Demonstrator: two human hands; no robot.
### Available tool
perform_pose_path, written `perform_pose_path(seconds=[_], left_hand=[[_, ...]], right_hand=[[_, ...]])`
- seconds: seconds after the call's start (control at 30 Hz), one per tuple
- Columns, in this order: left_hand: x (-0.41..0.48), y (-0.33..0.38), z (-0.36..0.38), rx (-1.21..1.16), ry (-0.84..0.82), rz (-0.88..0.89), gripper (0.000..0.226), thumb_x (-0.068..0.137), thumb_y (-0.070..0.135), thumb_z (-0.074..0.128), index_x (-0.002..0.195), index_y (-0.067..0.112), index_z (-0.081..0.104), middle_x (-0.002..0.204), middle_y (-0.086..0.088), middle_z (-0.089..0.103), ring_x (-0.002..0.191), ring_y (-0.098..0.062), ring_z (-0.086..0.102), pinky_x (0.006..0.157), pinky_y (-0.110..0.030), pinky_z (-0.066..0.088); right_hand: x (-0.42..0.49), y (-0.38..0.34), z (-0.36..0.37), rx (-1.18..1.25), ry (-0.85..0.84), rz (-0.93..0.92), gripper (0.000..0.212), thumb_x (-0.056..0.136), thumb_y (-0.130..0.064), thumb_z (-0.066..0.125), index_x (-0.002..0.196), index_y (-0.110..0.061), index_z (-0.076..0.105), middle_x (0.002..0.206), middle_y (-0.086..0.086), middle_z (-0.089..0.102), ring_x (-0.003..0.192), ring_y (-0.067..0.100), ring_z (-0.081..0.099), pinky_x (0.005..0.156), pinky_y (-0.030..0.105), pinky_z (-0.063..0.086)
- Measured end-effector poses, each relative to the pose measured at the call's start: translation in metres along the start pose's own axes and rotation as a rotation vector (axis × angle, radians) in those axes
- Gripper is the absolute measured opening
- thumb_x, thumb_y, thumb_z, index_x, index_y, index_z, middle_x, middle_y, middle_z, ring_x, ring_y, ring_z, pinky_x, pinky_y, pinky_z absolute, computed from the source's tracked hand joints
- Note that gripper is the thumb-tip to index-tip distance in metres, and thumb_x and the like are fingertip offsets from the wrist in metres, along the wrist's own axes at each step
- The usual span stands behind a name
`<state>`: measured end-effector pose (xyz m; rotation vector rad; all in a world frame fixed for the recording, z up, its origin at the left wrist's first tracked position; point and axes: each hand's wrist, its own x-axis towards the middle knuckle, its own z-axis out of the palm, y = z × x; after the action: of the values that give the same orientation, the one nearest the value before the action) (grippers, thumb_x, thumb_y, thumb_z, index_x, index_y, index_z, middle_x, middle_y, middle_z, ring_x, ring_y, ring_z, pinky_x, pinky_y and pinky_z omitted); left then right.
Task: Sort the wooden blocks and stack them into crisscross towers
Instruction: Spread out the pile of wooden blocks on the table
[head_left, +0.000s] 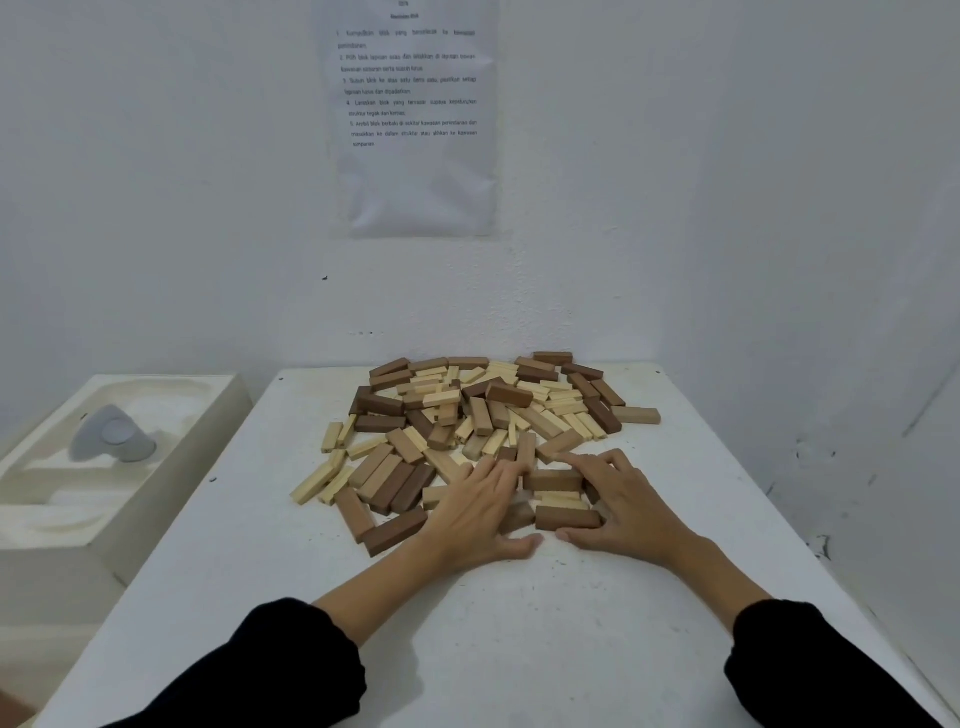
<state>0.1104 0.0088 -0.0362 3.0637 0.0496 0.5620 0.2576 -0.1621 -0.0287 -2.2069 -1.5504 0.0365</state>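
Loose heap of wooden blocks (483, 410) in three tones (pale, tan and dark brown), lying flat and jumbled at mixed angles on the far half of the white surface (519, 623). One tan block (636, 414) lies at the heap's right edge.

left sleeve (291, 660): black, bunched cuff | right sleeve (821, 670): black, bunched cuff
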Motion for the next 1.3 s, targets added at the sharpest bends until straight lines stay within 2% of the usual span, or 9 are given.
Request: perform_pose_path(seconds=[0.13, 0.23, 0.37, 0.5, 0.67, 0.83, 1.0, 1.17, 1.3], left_hand=[[-0.006, -0.002, -0.002, -0.099, 0.028, -0.071, 0.063, 0.082, 0.060, 0.047, 0.128, 0.018, 0.046, 0.105, 0.007, 0.054, 0.094, -0.011, 0.045, 0.079, -0.026, 0.034], [-0.007, -0.004, 0.001, -0.116, 0.077, -0.061, 0.043, 0.085, 0.053, 0.050, 0.112, 0.020, 0.056, 0.095, 0.009, 0.054, 0.085, -0.009, 0.043, 0.070, -0.023, 0.026], [-0.005, -0.005, 0.006, -0.084, 0.118, 0.009, 0.034, 0.086, 0.049, 0.051, 0.085, 0.016, 0.056, 0.081, 0.003, 0.050, 0.073, -0.012, 0.039, 0.064, -0.025, 0.032], [-0.006, -0.003, 0.004, -0.111, 0.184, 0.026, 0.031, 0.084, 0.045, 0.052, 0.075, 0.015, 0.050, 0.073, 0.003, 0.044, 0.064, -0.011, 0.036, 0.059, -0.024, 0.027], [-0.007, -0.004, -0.001, -0.202, 0.263, 0.004, 0.029, 0.085, 0.037, 0.053, 0.075, 0.010, 0.049, 0.077, 0.003, 0.041, 0.066, -0.004, 0.026, 0.058, -0.015, 0.024], [-0.009, -0.006, -0.001, -0.238, 0.337, -0.049, 0.033, 0.090, 0.040, 0.045, 0.080, 0.009, 0.050, 0.081, 0.001, 0.042, 0.066, -0.005, 0.031, 0.056, -0.014, 0.026], [-0.012, -0.010, -0.001, -0.312, 0.429, -0.134, 0.036, 0.092, 0.042, 0.039, 0.084, 0.009, 0.051, 0.085, 0.002, 0.043, 0.063, -0.006, 0.039, 0.045, -0.016, 0.034], [0.001, -0.019, -0.014, -0.388, 0.467, -0.127, 0.028, 0.093, 0.039, 0.040, 0.081, 0.014, 0.046, 0.084, 0.003, 0.040, 0.069, -0.004, 0.040, 0.051, -0.010, 0.030], [0.027, -0.046, -0.036, -0.379, 0.509, -0.144, 0.031, 0.092, 0.041, 0.042, 0.082, 0.012, 0.048, 0.085, 0.003, 0.039, 0.064, 0.000, 0.037, 0.053, -0.010, 0.032]], right_hand=[[0.003, 0.000, 0.004, -0.119, 0.030, 0.012, 0.065, 0.067, -0.071, 0.048, 0.116, -0.028, 0.051, 0.100, -0.020, 0.046, 0.093, 0.006, 0.034, 0.073, 0.022, 0.037], [0.003, -0.006, 0.004, -0.110, 0.078, 0.030, 0.052, 0.065, -0.065, 0.048, 0.100, -0.026, 0.050, 0.089, -0.021, 0.043, 0.090, 0.006, 0.034, 0.058, 0.012, 0.028], [0.007, -0.011, 0.009, -0.203, 0.091, 0.031, 0.064, 0.065, -0.066, 0.037, 0.116, -0.029, 0.051, 0.096, -0.014, 0.046, 0.093, 0.008, 0.036, 0.053, 0.010, 0.023], [0.014, -0.014, 0.013, -0.254, 0.049, 0.097, 0.084, 0.062, -0.071, 0.029, 0.130, -0.024, 0.045, 0.104, -0.007, 0.045, 0.098, 0.009, 0.036, 0.058, 0.018, 0.029], [0.014, -0.016, 0.014, -0.232, 0.097, 0.080, 0.068, 0.066, -0.062, 0.029, 0.117, -0.022, 0.051, 0.103, -0.004, 0.045, 0.094, 0.011, 0.036, 0.052, 0.011, 0.020], [0.016, -0.019, 0.015, -0.245, 0.137, 0.068, 0.057, 0.068, -0.053, 0.033, 0.109, -0.018, 0.052, 0.106, -0.002, 0.050, 0.090, 0.011, 0.033, 0.049, 0.014, 0.020], [0.019, -0.030, 0.012, -0.214, 0.155, 0.132, 0.037, 0.082, -0.027, 0.055, 0.116, -0.014, 0.049, 0.105, -0.001, 0.055, 0.101, 0.017, 0.044, 0.053, 0.021, 0.029], [0.021, -0.026, 0.011, -0.203, 0.224, 0.102, 0.025, 0.075, -0.020, 0.057, 0.099, -0.017, 0.054, 0.093, 0.002, 0.055, 0.080, 0.022, 0.055, 0.043, 0.012, 0.021], [0.033, -0.028, 0.002, 0.018, 0.463, 0.182, 0.035, 0.072, -0.006, 0.071, 0.098, -0.009, 0.048, 0.079, 0.006, 0.049, 0.067, 0.024, 0.050, 0.040, 0.015, 0.033]])
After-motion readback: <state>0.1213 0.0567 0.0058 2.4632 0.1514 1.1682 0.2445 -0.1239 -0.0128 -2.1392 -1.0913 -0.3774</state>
